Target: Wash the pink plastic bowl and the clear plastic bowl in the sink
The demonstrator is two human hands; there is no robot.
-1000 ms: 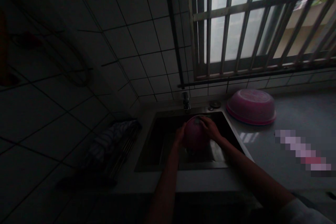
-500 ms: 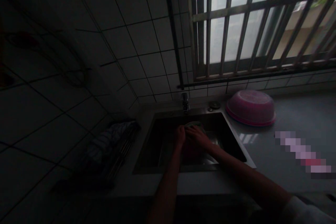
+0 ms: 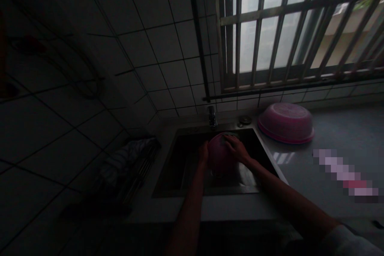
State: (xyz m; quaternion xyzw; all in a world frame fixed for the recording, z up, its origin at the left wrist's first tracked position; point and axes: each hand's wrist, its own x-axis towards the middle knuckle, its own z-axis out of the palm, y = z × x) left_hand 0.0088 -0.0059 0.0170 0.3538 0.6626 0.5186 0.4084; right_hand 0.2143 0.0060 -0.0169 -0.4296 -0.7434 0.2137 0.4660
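Note:
A pink basin point(image 3: 220, 158) is held tilted inside the metal sink point(image 3: 168, 182). My left hand point(image 3: 204, 153) grips the basin by its left edge, its fingers partly hidden behind it. On the basin's upper right side lies my right hand point(image 3: 238, 149), fingers bent and pressed down. A small dark greenish patch shows under these fingertips, too dim to name. The faucet point(image 3: 212, 118) stands behind the sink, just beyond the basin.
Upside down on the counter point(image 3: 336, 128), right of the sink, rests another pink basin point(image 3: 286, 124). A striped cloth point(image 3: 126, 160) lies over a dark rack at the left. A round drain cover point(image 3: 245, 120) sits behind the sink. Window bars point(image 3: 270, 48) rise behind.
My hands have moved apart, the right one shifting to the right across the basin. More of the basin's pink surface shows now, and it sits higher between the hands.

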